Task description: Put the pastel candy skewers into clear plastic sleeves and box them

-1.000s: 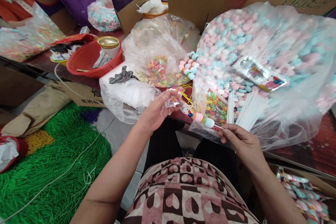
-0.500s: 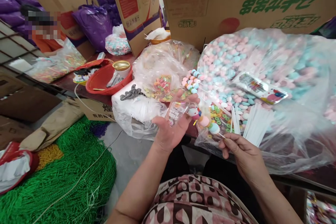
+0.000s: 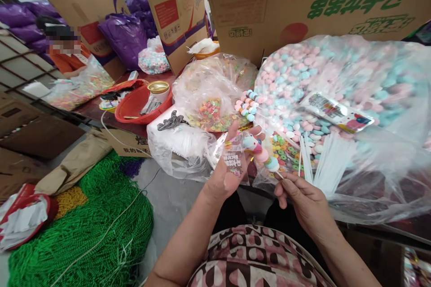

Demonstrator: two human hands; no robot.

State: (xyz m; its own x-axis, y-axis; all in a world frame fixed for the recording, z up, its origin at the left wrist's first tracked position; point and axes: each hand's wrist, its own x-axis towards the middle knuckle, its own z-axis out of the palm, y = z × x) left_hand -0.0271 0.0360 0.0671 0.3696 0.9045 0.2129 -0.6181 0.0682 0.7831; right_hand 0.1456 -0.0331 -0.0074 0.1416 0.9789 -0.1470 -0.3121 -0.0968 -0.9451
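Note:
My right hand (image 3: 301, 197) pinches the stick of a marshmallow skewer (image 3: 270, 162), threaded with pink, white and blue pieces and some small coloured rings. The skewer's upper end is inside or against a clear printed plastic bag (image 3: 235, 161); which of the two I cannot tell. Palm up, my left hand (image 3: 217, 184) holds this bag among its fingers, some of them hidden behind it. Just beyond lie finished-looking marshmallow skewers (image 3: 248, 105) in a cluster. Right of my hands are white sticks (image 3: 333, 161) and a bag of coloured ring candies (image 3: 286, 150).
A large clear bag of marshmallows (image 3: 286, 76) covers the table's right side, with a printed packet (image 3: 336, 112) on top. Left stand a red basket (image 3: 134, 119) and a white plastic bundle (image 3: 175, 148). Green cords (image 3: 84, 228) pile on the floor. Another person (image 3: 67, 54) sits at far left.
The left hand has come closer to the skewer, its fingers drawn in, and the bag now hangs down more across the palm. The right hand keeps its pinch on the stick.

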